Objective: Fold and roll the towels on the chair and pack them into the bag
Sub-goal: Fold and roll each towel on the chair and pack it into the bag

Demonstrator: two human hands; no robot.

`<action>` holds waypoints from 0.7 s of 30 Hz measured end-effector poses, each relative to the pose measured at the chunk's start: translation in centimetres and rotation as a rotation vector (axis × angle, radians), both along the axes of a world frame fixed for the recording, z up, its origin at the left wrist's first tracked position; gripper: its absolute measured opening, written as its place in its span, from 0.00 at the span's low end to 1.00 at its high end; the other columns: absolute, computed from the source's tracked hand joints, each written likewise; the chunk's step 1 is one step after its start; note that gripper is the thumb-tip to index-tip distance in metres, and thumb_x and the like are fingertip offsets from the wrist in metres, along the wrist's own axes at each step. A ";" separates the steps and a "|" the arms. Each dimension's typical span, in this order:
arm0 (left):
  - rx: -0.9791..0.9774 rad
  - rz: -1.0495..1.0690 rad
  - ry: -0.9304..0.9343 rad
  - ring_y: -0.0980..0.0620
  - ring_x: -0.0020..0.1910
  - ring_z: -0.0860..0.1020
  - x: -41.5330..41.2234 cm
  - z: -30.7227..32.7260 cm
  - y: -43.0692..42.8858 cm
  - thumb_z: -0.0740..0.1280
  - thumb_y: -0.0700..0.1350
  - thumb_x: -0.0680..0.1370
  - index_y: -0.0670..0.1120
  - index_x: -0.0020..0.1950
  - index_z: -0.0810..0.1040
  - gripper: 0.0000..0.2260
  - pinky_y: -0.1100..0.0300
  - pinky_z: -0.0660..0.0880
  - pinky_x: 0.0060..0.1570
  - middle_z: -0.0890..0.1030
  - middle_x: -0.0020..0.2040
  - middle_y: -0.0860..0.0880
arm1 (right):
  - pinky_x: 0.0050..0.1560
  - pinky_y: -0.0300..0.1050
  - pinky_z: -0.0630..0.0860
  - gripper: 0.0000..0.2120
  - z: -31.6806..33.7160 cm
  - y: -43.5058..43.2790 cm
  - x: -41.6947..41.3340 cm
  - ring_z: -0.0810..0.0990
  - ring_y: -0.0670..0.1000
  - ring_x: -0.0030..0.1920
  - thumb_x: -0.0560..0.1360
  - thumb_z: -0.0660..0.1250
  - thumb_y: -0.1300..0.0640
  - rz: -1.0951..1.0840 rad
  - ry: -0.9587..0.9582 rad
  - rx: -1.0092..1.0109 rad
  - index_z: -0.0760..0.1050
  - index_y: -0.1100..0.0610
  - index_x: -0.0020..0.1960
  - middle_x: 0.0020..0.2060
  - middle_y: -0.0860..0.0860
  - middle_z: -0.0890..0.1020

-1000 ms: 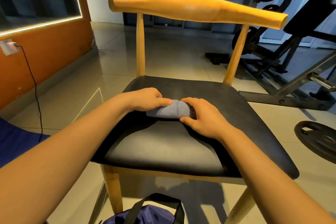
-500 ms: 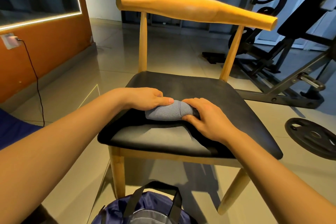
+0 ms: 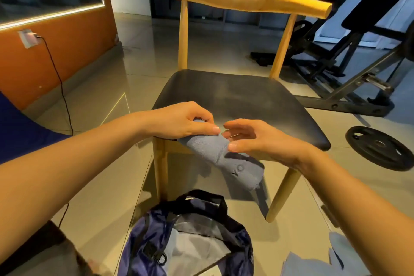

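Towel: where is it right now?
Head view, centre: the towel is held by the left hand just before the chair's front edge, above the open bag.

One chair [image 3: 246, 101], one towel [image 3: 215, 152], one bag [image 3: 143, 237] — and one weight plate [image 3: 378, 148].

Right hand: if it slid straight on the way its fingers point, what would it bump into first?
Probably the left hand, which grips the rolled grey-blue towel just ahead of the right hand. Depth is unclear, so its fingers might brush the towel's top first.
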State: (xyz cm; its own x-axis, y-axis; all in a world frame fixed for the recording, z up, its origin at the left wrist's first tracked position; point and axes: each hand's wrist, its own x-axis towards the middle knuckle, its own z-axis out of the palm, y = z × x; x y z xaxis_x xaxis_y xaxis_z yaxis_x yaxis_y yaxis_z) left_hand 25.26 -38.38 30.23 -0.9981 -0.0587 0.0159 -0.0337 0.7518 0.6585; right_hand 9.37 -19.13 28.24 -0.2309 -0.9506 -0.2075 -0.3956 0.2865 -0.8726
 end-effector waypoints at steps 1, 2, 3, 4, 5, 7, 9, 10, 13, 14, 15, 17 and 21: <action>0.030 -0.014 0.000 0.56 0.47 0.81 0.7 0.0 0.6 0.66 0.57 0.79 0.51 0.48 0.84 0.13 0.64 0.78 0.42 0.82 0.42 0.53 | 0.68 0.52 0.76 0.42 -0.7 0.1 1.0 0.80 0.48 0.64 0.67 0.79 0.42 0.055 -0.106 0.025 0.67 0.53 0.76 0.65 0.49 0.80; 0.055 -0.025 0.000 0.55 0.47 0.81 1.3 0.0 1.2 0.65 0.58 0.79 0.50 0.49 0.85 0.14 0.63 0.78 0.42 0.82 0.42 0.52 | 0.68 0.53 0.76 0.40 -1.5 0.3 2.0 0.80 0.52 0.65 0.67 0.77 0.44 0.111 -0.198 0.039 0.67 0.53 0.75 0.66 0.52 0.80; 0.062 -0.040 0.000 0.54 0.46 0.81 1.8 -0.1 1.8 0.65 0.58 0.79 0.49 0.49 0.85 0.15 0.62 0.78 0.43 0.83 0.43 0.52 | 0.67 0.54 0.77 0.38 -2.2 0.6 3.1 0.80 0.55 0.65 0.68 0.76 0.46 0.149 -0.292 0.049 0.68 0.54 0.74 0.66 0.55 0.80; 0.044 -0.061 -0.001 0.52 0.46 0.81 2.2 -0.4 2.2 0.66 0.58 0.79 0.49 0.49 0.85 0.15 0.60 0.77 0.44 0.83 0.43 0.51 | 0.64 0.54 0.78 0.37 -3.0 0.9 4.1 0.81 0.59 0.63 0.68 0.77 0.49 0.163 -0.395 0.057 0.69 0.56 0.73 0.65 0.58 0.80; 0.014 -0.082 -0.004 0.51 0.46 0.81 2.6 -0.9 2.5 0.66 0.57 0.80 0.48 0.48 0.85 0.14 0.58 0.77 0.44 0.83 0.43 0.50 | 0.61 0.54 0.80 0.36 -3.9 1.2 5.1 0.81 0.62 0.61 0.69 0.78 0.52 0.160 -0.494 0.066 0.69 0.58 0.73 0.63 0.62 0.80; -0.033 -0.097 -0.020 0.51 0.43 0.80 3.2 -2.3 2.9 0.66 0.54 0.82 0.47 0.47 0.85 0.14 0.59 0.75 0.43 0.83 0.42 0.48 | 0.57 0.55 0.81 0.32 -5.4 1.9 6.4 0.81 0.65 0.55 0.72 0.77 0.55 0.144 -0.622 0.081 0.70 0.61 0.72 0.60 0.66 0.80; -0.044 -0.080 -0.055 0.50 0.39 0.78 3.6 -4.1 3.2 0.65 0.54 0.82 0.45 0.43 0.85 0.16 0.61 0.72 0.39 0.81 0.39 0.47 | 0.56 0.55 0.81 0.25 -6.5 2.6 7.5 0.82 0.63 0.52 0.78 0.72 0.57 0.113 -0.631 0.110 0.71 0.64 0.71 0.57 0.66 0.81; -0.046 -0.070 -0.077 0.50 0.37 0.76 3.6 -5.0 3.4 0.65 0.54 0.83 0.45 0.42 0.84 0.17 0.62 0.71 0.37 0.80 0.37 0.46 | 0.55 0.54 0.82 0.22 -7.1 2.9 7.9 0.83 0.62 0.51 0.79 0.70 0.57 0.086 -0.622 0.123 0.72 0.65 0.70 0.55 0.65 0.82; -0.039 0.006 -0.151 0.54 0.34 0.73 3.5 -8.2 4.0 0.65 0.56 0.83 0.44 0.41 0.83 0.19 0.59 0.70 0.38 0.78 0.35 0.48 | 0.48 0.50 0.83 0.18 -9.3 3.8 9.1 0.84 0.58 0.45 0.79 0.69 0.56 -0.037 -0.585 0.157 0.76 0.65 0.65 0.49 0.61 0.84; -0.025 0.055 -0.180 0.54 0.36 0.74 3.4 -9.3 4.1 0.65 0.58 0.82 0.44 0.42 0.83 0.20 0.58 0.71 0.40 0.78 0.36 0.49 | 0.47 0.51 0.83 0.17 -10.2 4.1 9.3 0.84 0.58 0.44 0.80 0.69 0.54 -0.069 -0.559 0.165 0.77 0.64 0.63 0.48 0.61 0.85; -0.001 0.107 -0.225 0.53 0.39 0.76 3.4 -10.4 4.3 0.65 0.61 0.81 0.45 0.45 0.83 0.20 0.57 0.73 0.42 0.80 0.39 0.49 | 0.48 0.51 0.82 0.17 -11.1 4.4 9.6 0.84 0.58 0.44 0.80 0.69 0.54 -0.098 -0.542 0.169 0.78 0.64 0.63 0.48 0.61 0.85; 0.139 0.175 -0.384 0.50 0.43 0.79 3.7 -12.2 4.4 0.64 0.65 0.80 0.45 0.52 0.82 0.23 0.56 0.77 0.43 0.81 0.46 0.47 | 0.47 0.51 0.81 0.16 -12.8 4.9 10.0 0.84 0.56 0.42 0.81 0.67 0.54 -0.172 -0.537 0.172 0.79 0.65 0.62 0.47 0.61 0.84; 0.309 0.132 -0.519 0.48 0.46 0.80 4.3 -15.7 4.1 0.66 0.64 0.79 0.46 0.54 0.83 0.21 0.56 0.80 0.46 0.82 0.50 0.44 | 0.45 0.49 0.82 0.11 -16.4 5.3 11.1 0.84 0.55 0.40 0.82 0.66 0.55 -0.296 -0.596 0.226 0.79 0.63 0.56 0.43 0.59 0.85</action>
